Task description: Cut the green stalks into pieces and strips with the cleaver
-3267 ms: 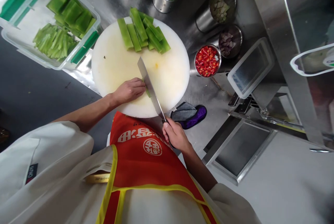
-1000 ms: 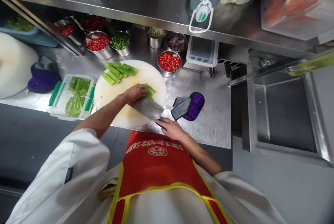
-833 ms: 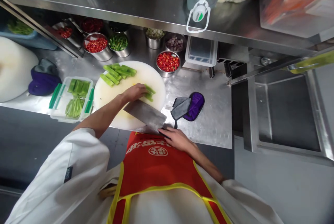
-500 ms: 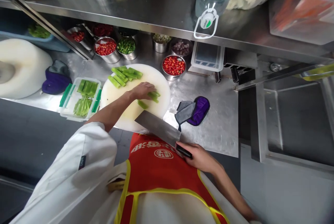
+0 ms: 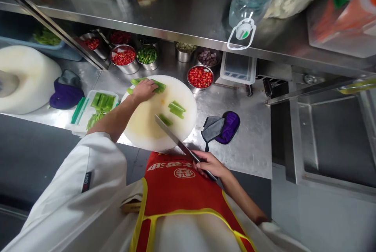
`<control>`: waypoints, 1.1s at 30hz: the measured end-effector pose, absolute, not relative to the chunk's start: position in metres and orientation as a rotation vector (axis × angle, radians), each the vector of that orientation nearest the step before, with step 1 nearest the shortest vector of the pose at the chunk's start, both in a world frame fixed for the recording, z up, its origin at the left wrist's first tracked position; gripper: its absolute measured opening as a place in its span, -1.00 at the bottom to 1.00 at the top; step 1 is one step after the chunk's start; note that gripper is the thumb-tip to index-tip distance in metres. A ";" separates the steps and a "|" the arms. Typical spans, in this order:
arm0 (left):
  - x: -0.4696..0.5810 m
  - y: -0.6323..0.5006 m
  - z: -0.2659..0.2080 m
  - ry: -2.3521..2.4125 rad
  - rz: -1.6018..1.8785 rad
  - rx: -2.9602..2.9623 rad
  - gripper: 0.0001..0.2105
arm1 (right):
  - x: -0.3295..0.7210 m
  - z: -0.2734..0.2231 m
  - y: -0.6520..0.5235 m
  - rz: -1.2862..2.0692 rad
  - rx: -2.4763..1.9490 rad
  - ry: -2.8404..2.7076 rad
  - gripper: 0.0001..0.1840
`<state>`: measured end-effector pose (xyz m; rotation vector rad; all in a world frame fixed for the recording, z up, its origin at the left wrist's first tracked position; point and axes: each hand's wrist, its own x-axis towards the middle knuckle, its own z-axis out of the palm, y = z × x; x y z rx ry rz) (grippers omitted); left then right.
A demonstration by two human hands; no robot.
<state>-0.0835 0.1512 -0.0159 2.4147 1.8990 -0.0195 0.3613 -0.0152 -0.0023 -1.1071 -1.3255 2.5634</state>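
On the round white cutting board [image 5: 141,134], my left hand [image 5: 144,89] is closed over the pile of green celery pieces [image 5: 160,87] at the far left, partly hiding them. A few celery sticks [image 5: 177,109] lie apart on the right half of the board. One more celery piece [image 5: 165,119] is beside the tip of the cleaver [image 5: 172,135]. My right hand [image 5: 209,164] grips the cleaver's handle in front of the apron. The blade is seen nearly edge-on, pointing up and left over the near part of the board.
A clear container of cut celery [image 5: 102,102] stands left of the board, partly behind my forearm. Metal cups of chopped red chili [image 5: 123,57] and green pepper [image 5: 147,54], plus a bowl of red chili [image 5: 200,77], stand behind. A purple-grey cloth pad [image 5: 229,127] lies right, under a steel shelf [image 5: 188,36].
My left hand has moved from the loose sticks on the right to the pile at the far left. The cleaver has turned from showing its flat side to edge-on, over the board.
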 end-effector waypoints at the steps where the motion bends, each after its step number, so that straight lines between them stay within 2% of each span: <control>1: -0.080 0.153 -0.015 1.897 -0.031 2.403 -0.64 | 0.357 -0.003 -0.015 2.546 -1.109 -1.276 -0.23; 7: -0.069 0.157 -0.012 1.916 -0.063 2.415 -0.70 | 0.346 -0.006 -0.013 2.395 -1.277 -1.207 -0.17; 10: -0.069 0.153 -0.009 1.881 0.041 2.437 -0.69 | 0.343 -0.007 -0.013 2.266 -1.353 -1.275 -0.10; 13: -0.073 0.137 -0.002 1.826 0.242 2.449 -0.67 | 0.342 -0.007 -0.015 2.183 -1.370 -1.351 -0.13; 17: -0.070 0.089 0.002 1.736 0.521 2.457 -0.68 | 0.342 -0.007 -0.023 2.269 -1.344 -1.311 -0.17; 22: -0.046 0.019 -0.027 1.269 0.466 2.556 -0.71 | 0.337 -0.001 -0.024 2.360 -1.329 -1.196 -0.12; 27: -0.030 -0.013 -0.068 1.293 0.602 2.534 -0.68 | 0.325 0.021 -0.014 2.232 -1.526 -1.521 -0.35; 33: -0.023 -0.014 -0.080 1.447 0.815 2.450 -0.75 | 0.308 0.032 -0.017 2.074 -1.502 -1.939 -0.46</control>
